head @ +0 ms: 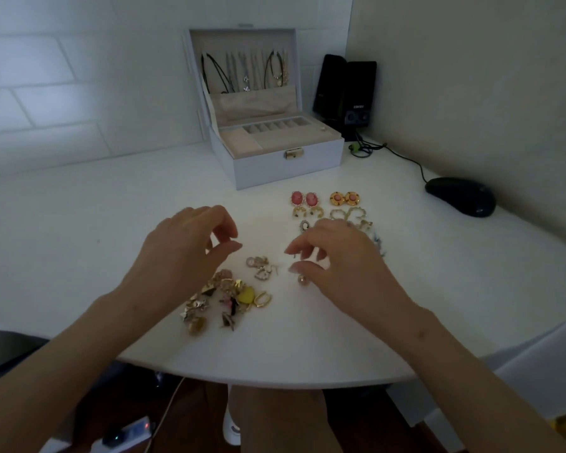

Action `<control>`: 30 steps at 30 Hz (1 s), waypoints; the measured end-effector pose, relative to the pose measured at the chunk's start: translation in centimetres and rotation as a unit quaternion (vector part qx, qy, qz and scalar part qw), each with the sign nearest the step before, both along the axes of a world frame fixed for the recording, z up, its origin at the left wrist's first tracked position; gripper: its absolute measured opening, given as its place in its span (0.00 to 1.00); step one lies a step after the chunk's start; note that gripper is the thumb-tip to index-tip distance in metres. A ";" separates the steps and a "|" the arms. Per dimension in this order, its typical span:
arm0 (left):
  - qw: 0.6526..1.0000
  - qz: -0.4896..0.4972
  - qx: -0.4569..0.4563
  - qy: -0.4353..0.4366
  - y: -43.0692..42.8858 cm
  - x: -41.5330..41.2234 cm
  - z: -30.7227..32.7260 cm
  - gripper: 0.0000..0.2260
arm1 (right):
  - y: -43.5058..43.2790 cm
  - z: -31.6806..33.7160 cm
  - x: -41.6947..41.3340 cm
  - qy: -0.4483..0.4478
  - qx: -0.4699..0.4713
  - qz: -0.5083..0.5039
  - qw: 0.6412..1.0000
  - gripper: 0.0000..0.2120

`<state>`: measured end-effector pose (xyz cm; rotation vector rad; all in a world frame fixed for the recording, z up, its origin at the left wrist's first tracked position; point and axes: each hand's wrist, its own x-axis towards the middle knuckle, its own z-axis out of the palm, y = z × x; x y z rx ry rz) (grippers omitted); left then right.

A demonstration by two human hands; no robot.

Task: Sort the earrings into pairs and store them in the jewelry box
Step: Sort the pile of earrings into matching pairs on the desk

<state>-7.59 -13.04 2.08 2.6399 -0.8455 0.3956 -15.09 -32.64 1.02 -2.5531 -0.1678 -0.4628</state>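
- Since a mixed heap of gold, yellow and pink earrings lies loose on the white surface, the pairing step looks about half done, with nothing yet stored.
- Matched pairs sit in rows near the open pale-grey jewelry box: pink oval cameo earrings beside orange round gold-rimmed earrings.
- Right hand seems to pinch a small pink-bead drop earring between thumb and fingers, just right of the heap.
- Left hand hovers over the heap, fingers loosely curled, holding nothing.
- Next, I judge, the bead earring's twin must be found in the heap, which calls for a fine pinch that does not scatter its neighbours.
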 end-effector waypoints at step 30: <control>0.989 -0.078 -0.045 0.113 7.4 2.0 -0.8 0.05 | 5.1 3.4 3.2 0.193 -0.122 0.110 0.967 0.10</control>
